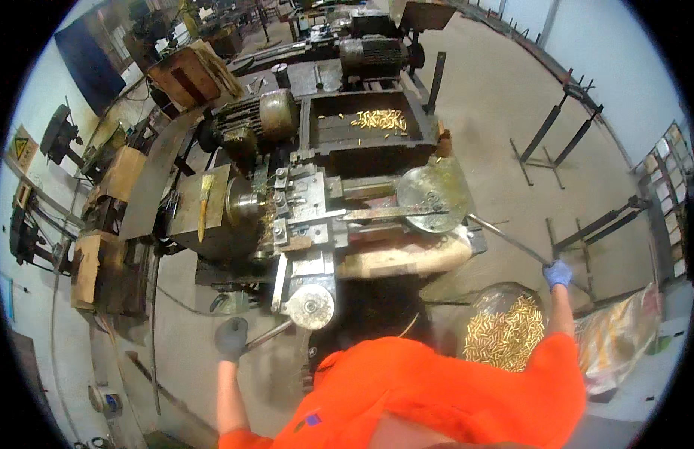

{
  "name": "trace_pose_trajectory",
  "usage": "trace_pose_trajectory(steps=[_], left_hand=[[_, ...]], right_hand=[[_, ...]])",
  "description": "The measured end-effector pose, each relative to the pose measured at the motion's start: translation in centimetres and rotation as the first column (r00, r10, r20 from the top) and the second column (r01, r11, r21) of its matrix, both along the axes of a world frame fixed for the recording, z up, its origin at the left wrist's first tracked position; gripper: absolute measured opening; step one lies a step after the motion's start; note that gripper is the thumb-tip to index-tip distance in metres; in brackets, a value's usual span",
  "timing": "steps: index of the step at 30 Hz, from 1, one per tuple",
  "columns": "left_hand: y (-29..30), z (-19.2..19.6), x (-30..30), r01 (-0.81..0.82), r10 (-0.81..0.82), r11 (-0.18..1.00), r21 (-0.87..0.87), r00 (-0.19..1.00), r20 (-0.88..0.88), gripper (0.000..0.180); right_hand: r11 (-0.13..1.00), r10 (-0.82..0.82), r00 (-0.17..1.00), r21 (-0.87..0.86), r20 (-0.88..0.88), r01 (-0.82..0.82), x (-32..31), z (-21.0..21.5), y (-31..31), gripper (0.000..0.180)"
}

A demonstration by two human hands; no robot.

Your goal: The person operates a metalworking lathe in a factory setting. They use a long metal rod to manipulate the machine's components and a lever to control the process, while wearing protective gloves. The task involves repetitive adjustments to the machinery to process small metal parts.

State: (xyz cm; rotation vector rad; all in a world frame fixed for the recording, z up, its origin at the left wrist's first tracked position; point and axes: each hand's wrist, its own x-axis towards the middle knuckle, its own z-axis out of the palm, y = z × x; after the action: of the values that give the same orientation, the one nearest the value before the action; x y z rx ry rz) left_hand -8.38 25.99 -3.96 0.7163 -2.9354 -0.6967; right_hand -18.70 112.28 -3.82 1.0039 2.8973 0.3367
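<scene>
At the left, the dark-gloved left hand [231,338] is wrapped around the outer end of the short lever [268,336], which slants up to the small metal disc [311,305] at the near edge of the machine [308,198]. The lever looks like stiff, slim steel — hard to bend — and the far end, away from the disc, should be the best hold, giving the most leverage; any oil would make it slick. Above it, on the top of the boxy headstock [184,217] at the machine's left end, lies a yellow-handled brush [204,206], light and easily knocked off. In the middle, the slide looks heavy and solid, and by the far edge a dark tray [305,129] holds small brass pieces [382,119]. At the machine's right end sits the large metal disc [453,183], from which the long lever [511,239] slopes out past the near right corner. The blue-gloved right hand [558,274] is closed around it toward its outer end, a sensible place, since a rod that long should turn the disc with modest effort. Below, a round basin [487,301] on the floor carries more brass pieces — small, smooth-looking, probably slippery.
</scene>
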Motion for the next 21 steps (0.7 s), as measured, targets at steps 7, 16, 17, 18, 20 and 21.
trace_pose_trajectory(steps=[7, 16, 17, 18, 20, 21], left_hand=[[0.8, -0.5, 0.2, -0.045, 0.081, 0.956, 0.29, 0.99, -0.113, 0.018], [1.0, 0.4, 0.4, -0.015, 0.029, 0.986, 0.164, 0.996, -0.083, 0.02], [0.9, 0.0, 0.5, -0.02, 0.036, 0.989, 0.144, 0.993, -0.11, 0.02], [0.8, 0.0, 0.4, -0.021, 0.034, 0.989, 0.147, 0.996, -0.087, 0.02], [0.8, -0.1, 0.1, -0.023, 0.03, 0.988, 0.152, 0.999, -0.041, 0.02], [0.8, 0.0, 0.2, -0.025, 0.032, 0.989, 0.148, 0.998, -0.049, 0.02]], right_hand=[[1.0, -0.029, 0.999, 0.002, -0.046, 0.029, 1.0, 0.2, -0.8, 0.038], [0.998, -0.069, 0.998, -0.013, 0.001, 0.069, 1.3, 0.1, -1.2, 0.045], [0.998, -0.056, 0.998, 0.0, -0.003, 0.056, 1.3, 0.4, -1.6, 0.045], [0.998, -0.062, 0.998, -0.01, -0.008, 0.062, 1.5, 0.4, -1.4, 0.045], [0.997, -0.076, 0.997, -0.03, -0.018, 0.075, 1.7, 0.2, -1.1, 0.044], [0.997, -0.078, 0.997, -0.028, -0.017, 0.077, 1.7, 0.4, -1.5, 0.043]])
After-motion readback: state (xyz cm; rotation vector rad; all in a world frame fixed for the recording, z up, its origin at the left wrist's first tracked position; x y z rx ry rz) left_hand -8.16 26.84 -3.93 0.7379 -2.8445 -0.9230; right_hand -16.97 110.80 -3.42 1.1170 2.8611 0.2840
